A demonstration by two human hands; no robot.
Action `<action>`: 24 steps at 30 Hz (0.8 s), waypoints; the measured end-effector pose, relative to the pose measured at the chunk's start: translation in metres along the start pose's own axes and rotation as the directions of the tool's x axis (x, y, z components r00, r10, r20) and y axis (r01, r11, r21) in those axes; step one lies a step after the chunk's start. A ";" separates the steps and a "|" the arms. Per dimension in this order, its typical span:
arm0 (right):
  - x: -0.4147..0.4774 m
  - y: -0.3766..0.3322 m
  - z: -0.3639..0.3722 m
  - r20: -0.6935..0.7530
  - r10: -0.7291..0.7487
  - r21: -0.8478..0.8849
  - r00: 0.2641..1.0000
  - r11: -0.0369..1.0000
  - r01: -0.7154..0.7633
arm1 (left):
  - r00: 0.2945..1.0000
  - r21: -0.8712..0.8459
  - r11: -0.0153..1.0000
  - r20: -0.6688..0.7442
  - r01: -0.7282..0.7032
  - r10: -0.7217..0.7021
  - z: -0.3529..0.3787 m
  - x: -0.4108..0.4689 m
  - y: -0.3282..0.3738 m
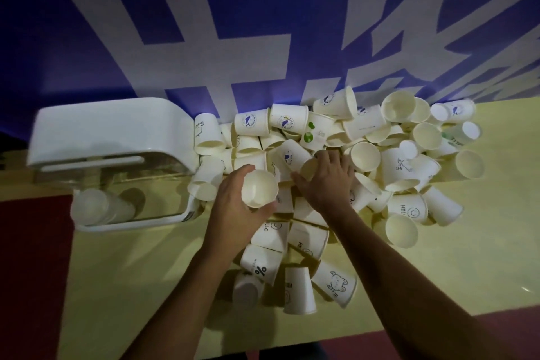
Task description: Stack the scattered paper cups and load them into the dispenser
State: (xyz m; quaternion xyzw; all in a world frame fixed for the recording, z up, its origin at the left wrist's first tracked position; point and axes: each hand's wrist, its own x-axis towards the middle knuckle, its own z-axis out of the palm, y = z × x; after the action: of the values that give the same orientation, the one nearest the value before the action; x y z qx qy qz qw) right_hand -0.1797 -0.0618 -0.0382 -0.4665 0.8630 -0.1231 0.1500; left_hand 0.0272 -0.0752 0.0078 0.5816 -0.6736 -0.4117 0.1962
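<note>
A big heap of white paper cups point(365, 155) lies scattered over the yellow table point(482, 257), most on their sides, some printed with small drawings. The white dispenser point(111, 131) lies at the left, its clear tube holding a short stack of cups point(99, 207). My left hand point(233, 213) grips an upright paper cup point(259, 188), mouth toward me, near the heap's left side. My right hand point(327, 181) reaches into the middle of the heap, its fingers curled around a lying cup point(309, 168).
A blue wall banner point(87, 23) with large white characters stands right behind the table. Dark red floor point(32, 272) shows left of the table and along its near edge. Loose cups point(298, 289) lie close to the front edge.
</note>
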 end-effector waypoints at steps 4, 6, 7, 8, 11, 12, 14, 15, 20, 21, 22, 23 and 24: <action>-0.016 0.000 -0.007 -0.109 -0.088 0.253 0.990 0.961 0.114 | 1.000 -0.054 0.998 0.004 0.017 -0.017 -0.011 -0.003 -0.002; -0.026 -0.005 -0.016 -0.122 -0.119 0.345 0.985 0.926 0.154 | 1.000 -0.071 0.997 -0.001 0.009 -0.010 -0.019 -0.006 -0.004; -0.032 -0.008 -0.020 -0.130 -0.135 0.365 0.982 0.915 0.174 | 1.000 -0.075 0.997 -0.006 0.004 -0.004 -0.025 -0.008 -0.005; -0.037 -0.013 -0.025 -0.142 -0.152 0.381 0.978 0.903 0.196 | 1.000 -0.078 0.997 -0.011 -0.006 0.005 -0.031 -0.010 -0.007; -0.057 -0.032 -0.035 -0.182 -0.189 0.427 0.965 0.869 0.250 | 0.998 -0.105 0.993 -0.027 -0.051 0.048 -0.051 -0.015 -0.017; -0.065 -0.041 -0.037 -0.186 -0.189 0.433 0.964 0.865 0.253 | 0.998 -0.118 0.991 -0.033 -0.057 0.053 -0.059 -0.017 -0.022; -0.078 -0.061 -0.040 -0.190 -0.201 0.428 0.961 0.864 0.265 | 0.997 -0.130 0.989 -0.045 -0.069 0.063 -0.078 -0.021 -0.033; -0.084 -0.073 -0.040 -0.190 -0.216 0.421 0.958 0.863 0.278 | 0.996 -0.136 0.987 -0.049 -0.081 0.075 -0.089 -0.022 -0.039; -0.115 -0.138 -0.032 -0.187 -0.259 0.435 0.947 0.843 0.317 | 0.988 -0.157 0.977 -0.076 -0.147 0.137 -0.148 -0.028 -0.072; -0.120 -0.149 -0.029 -0.180 -0.266 0.440 0.947 0.839 0.319 | 0.986 -0.160 0.975 -0.085 -0.155 0.142 -0.158 -0.029 -0.078; -0.125 -0.164 -0.023 -0.172 -0.276 0.442 0.946 0.836 0.324 | 0.985 -0.164 0.973 -0.095 -0.160 0.146 -0.172 -0.030 -0.087; -0.130 -0.177 -0.016 -0.164 -0.287 0.444 0.944 0.833 0.330 | 0.984 -0.168 0.973 -0.106 -0.162 0.145 -0.184 -0.032 -0.096; -0.134 -0.192 -0.008 -0.157 -0.296 0.448 0.942 0.829 0.335 | 0.983 -0.169 0.972 -0.113 -0.162 0.144 -0.197 -0.034 -0.106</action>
State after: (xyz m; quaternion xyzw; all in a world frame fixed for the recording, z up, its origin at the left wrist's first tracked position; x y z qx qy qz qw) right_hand 0.0344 -0.0505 0.0564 -0.5472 0.7237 -0.3696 0.2005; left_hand 0.2475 -0.1060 0.0469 0.5280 -0.6665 -0.4242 0.3116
